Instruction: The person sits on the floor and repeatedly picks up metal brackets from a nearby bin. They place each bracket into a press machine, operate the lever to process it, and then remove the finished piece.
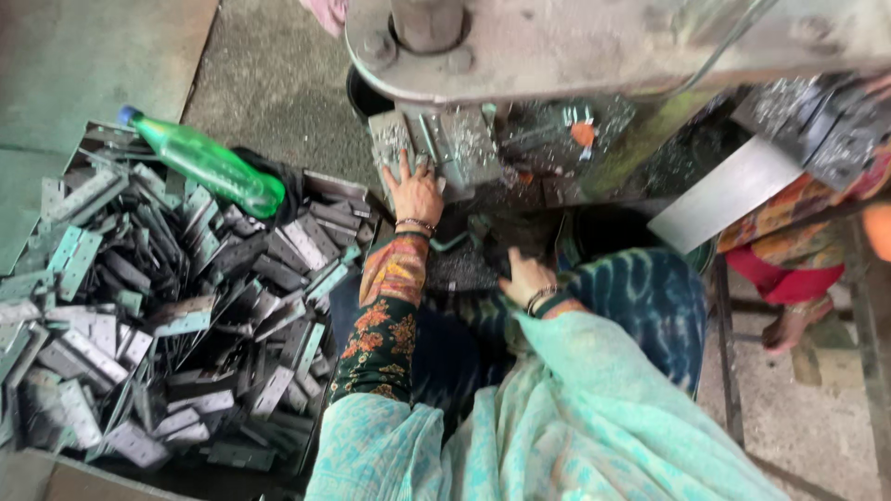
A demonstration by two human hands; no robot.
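Observation:
My left hand (414, 193) reaches forward and lies flat on a grey metal plate (393, 141) on the bed of a heavy press machine (594, 46), fingers spread. My right hand (525, 276) rests lower, close to my lap, on a dark surface strewn with metal shavings; whether it holds anything is hidden. Both wrists wear bangles. My sleeves are floral, and a light teal cloth (575, 427) drapes over my lap.
A large heap of grey metal hinge plates (158, 297) fills the floor at left, with a green plastic bottle (206, 163) lying on top. At right, another person's foot (789, 325) and red clothing sit beside a grey metal sheet (724, 193).

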